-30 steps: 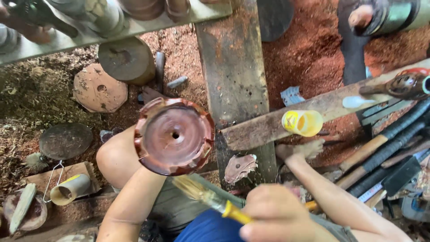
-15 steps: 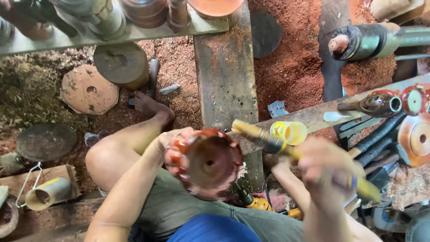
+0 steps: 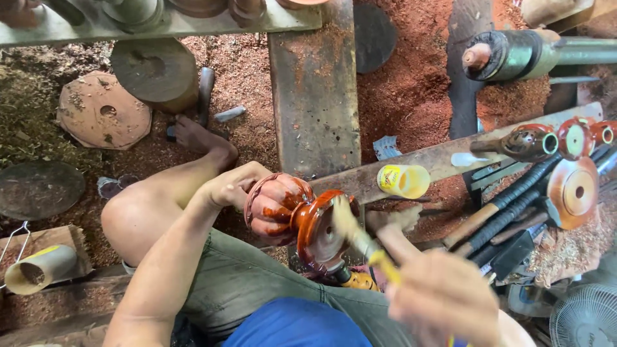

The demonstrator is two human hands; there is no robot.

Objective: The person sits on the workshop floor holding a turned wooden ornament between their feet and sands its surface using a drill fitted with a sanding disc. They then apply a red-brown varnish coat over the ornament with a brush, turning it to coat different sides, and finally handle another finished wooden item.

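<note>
Coating in hand, by the look of it: brushing glossy red-brown finish onto a turned wooden piece [image 3: 319, 228], held low in the middle of the view, above the lap and just in front of the upright plank [image 3: 315, 96].

Left hand [image 3: 267, 202] gripping the piece from behind, fingers [image 3: 277, 215] curled tight around its back and smeared with the same red-brown stain, tilting the round face toward the right. Right hand [image 3: 443, 297] closing around the yellow handle of a paintbrush [image 3: 360, 239], blurred with motion; fingers wrapped, though exactly how tightly not telling through the blur. Bristle end lying against the face of the piece, near the centre hole.

Next move probably calling for turning the piece with the left wrist while keeping the bristles in light contact, so as to be covering rim and face evenly without touching wet finish with the fingers.

Sitting nearby: 1 yellow cup [image 3: 403, 180] lying on its side on a slanted board [image 3: 450, 157], several already coated pieces [image 3: 572, 186] at the right beside dark-handled tools [image 3: 508, 212], red sawdust [image 3: 411, 96] covering the ground.
</note>
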